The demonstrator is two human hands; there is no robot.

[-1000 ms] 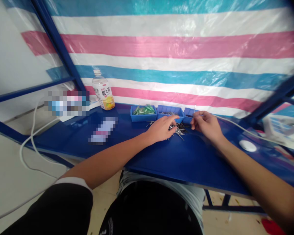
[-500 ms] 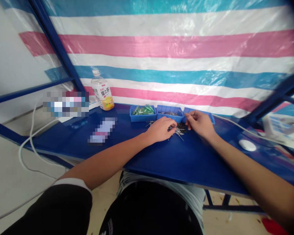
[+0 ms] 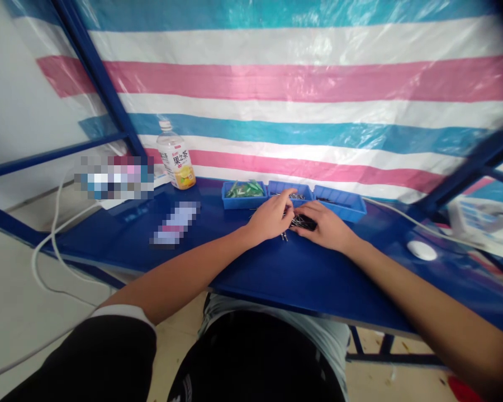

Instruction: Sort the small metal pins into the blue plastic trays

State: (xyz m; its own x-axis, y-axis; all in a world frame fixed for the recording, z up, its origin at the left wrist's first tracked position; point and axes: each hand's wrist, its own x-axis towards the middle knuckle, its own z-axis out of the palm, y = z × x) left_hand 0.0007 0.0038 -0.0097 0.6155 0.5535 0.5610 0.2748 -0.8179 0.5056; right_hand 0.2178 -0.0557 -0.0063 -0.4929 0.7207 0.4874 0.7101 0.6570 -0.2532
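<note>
On the blue table lies a compact heap of thin silver and black pin-like pieces [image 3: 303,222]. My right hand [image 3: 329,228] is curved round this heap, its thumb on the near side and its fingers on the far side, with pieces between them. My left hand [image 3: 268,219] rests against the heap's left side. Its index finger points forward and the others are curled; what they hold, if anything, is hidden. A few silver pieces [image 3: 284,237] stick out below the left fingers.
Behind my hands stand three blue bins: one with green pieces [image 3: 246,190], a middle one with silver pieces [image 3: 295,196], and a right one [image 3: 347,212] with some dark pieces. A drink bottle [image 3: 176,159] stands left; a white mouse [image 3: 422,250] and cable [image 3: 402,215] lie right.
My right hand has come down and left from the right bin's front edge onto the heap. The heap is more compact. My left index finger has stretched forward.
</note>
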